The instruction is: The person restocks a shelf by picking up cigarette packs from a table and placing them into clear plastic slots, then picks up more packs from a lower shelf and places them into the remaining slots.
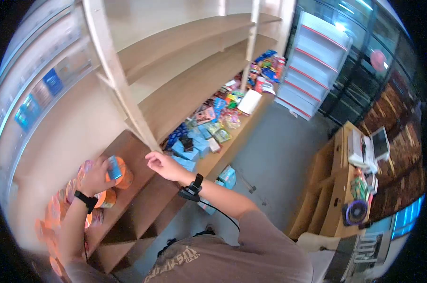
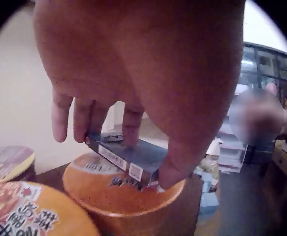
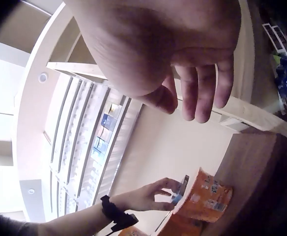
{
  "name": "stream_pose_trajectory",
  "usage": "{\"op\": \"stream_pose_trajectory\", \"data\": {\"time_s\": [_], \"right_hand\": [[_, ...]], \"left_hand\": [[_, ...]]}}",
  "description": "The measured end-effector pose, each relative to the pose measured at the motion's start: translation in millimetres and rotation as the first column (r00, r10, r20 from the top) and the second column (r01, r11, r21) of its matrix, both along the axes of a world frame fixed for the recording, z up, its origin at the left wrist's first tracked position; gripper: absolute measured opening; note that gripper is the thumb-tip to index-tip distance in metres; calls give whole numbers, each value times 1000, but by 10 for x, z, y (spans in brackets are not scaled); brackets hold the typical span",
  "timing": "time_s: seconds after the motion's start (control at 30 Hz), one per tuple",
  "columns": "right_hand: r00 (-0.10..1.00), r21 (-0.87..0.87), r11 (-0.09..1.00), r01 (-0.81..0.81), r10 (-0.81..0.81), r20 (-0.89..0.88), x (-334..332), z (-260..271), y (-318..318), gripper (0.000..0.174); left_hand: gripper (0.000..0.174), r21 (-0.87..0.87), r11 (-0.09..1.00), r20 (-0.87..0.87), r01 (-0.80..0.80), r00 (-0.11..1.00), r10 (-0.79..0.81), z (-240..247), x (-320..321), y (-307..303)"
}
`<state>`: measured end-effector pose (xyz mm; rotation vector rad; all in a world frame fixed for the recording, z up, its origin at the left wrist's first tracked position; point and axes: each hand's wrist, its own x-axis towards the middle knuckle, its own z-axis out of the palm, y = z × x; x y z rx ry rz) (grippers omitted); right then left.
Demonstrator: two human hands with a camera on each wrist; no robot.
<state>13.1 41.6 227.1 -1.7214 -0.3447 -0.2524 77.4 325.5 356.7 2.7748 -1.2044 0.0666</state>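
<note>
Head | left hand (image 1: 93, 177) pinches blue box (image 1: 113, 169) over orange tub (image 1: 126, 176) | right hand (image 1: 163, 166) loose, near wooden post (image 1: 120, 87)

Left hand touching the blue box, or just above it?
Touching. The left wrist view shows it: the left hand holds the blue box, thumb against one end, a fingertip on top.
</note>
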Motion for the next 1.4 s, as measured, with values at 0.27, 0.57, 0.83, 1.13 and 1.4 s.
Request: {"op": "stream_pose_trajectory", "data": {"time_s": [0.27, 0.57, 0.83, 1.13, 1.4], "right_hand": [[977, 211, 957, -198, 210, -37, -89, 1087, 631, 33], [949, 272, 910, -314, 298, 99, 328, 2029, 1425, 29], [892, 91, 957, -276, 219, 396, 1038, 2698, 2313, 26], [674, -180, 984, -9, 139, 725, 1505, 3366, 3158, 22], [657, -215, 974, 69, 117, 744, 1821, 3428, 3284, 29]], "left_hand": [[63, -33, 925, 367, 378, 866, -341, 861, -702, -137], [51, 35, 917, 630, 398, 703, -329, 1510, -527, 769], [48, -170, 980, 739, 100, 671, 60, 2201, 396, 2396], [35, -164, 979, 779, -123, 592, 206, 2376, 1126, 2800], [18, -210, 955, 526, -210, 799, 291, 2542, 1266, 2757]]}}
